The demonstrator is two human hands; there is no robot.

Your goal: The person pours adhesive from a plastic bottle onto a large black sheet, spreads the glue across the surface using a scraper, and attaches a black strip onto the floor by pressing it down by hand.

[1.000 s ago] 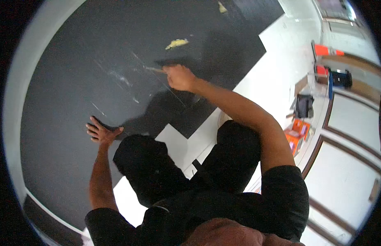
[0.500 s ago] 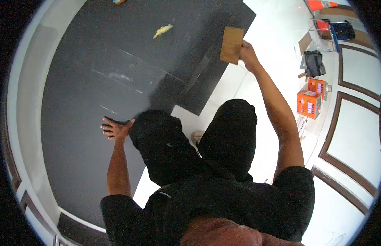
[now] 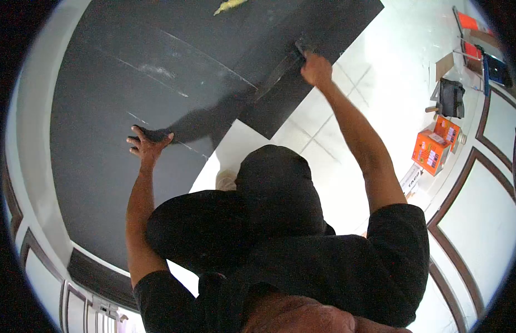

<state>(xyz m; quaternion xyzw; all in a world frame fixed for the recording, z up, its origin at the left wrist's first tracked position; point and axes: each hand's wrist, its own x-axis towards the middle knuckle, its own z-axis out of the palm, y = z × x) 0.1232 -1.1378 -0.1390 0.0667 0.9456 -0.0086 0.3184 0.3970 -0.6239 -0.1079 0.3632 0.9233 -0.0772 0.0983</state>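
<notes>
- The right hand point(image 3: 317, 70) has its grip clenched around a thin flat piece point(image 3: 300, 45), seen nearly edge-on at the far end of a pale streak point(image 3: 278, 76) on the dark flooring point(image 3: 97, 166).
- The left hand point(image 3: 147, 146) has its grip released, fingers spread on the dark flooring.
- A white strip point(image 3: 409, 178) bears letters, seemingly "TACO".
- Beside it, an orange box point(image 3: 429, 152) carries print too small to read.

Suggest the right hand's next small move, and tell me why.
I'd probably have the right hand draw the tool along the pale streak, toward the person: the tool sits at the streak's far end, and the left hand rests splayed on the dark floor, seemingly as a brace.
</notes>
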